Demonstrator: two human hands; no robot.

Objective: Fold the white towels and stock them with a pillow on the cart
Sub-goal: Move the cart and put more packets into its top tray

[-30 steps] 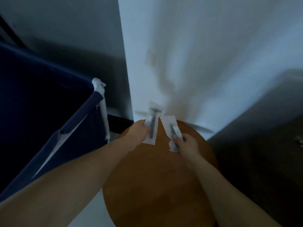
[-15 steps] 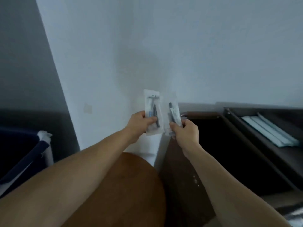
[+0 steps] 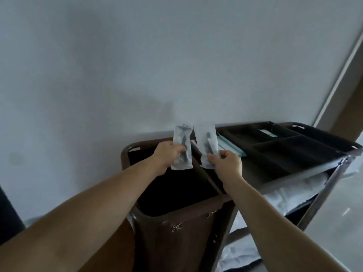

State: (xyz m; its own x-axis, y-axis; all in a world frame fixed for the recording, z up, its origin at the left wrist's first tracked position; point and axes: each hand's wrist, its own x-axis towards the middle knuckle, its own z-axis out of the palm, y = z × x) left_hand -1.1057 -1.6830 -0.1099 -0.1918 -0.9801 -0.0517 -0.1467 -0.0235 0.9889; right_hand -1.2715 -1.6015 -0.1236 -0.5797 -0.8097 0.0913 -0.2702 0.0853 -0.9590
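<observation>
Hands hold one clear packet each: left hand (image 3: 167, 155) grips a packet (image 3: 182, 147), right hand (image 3: 227, 163) pinches another packet (image 3: 207, 146). White towels (image 3: 294, 190) lie on the cart (image 3: 306, 169) shelf, below-right of the right hand.

The scene is dimly and evenly lit, with a cool grey-blue cast. Brighter light is seen at the lower right, by the floor (image 3: 341, 211). Soft, faint shadows are thrown on the wall (image 3: 137, 65). The inside of the brown bag (image 3: 172, 195) is lost in black. Mild overall softness is noted, and straight lines are bent near the right edge.
</observation>
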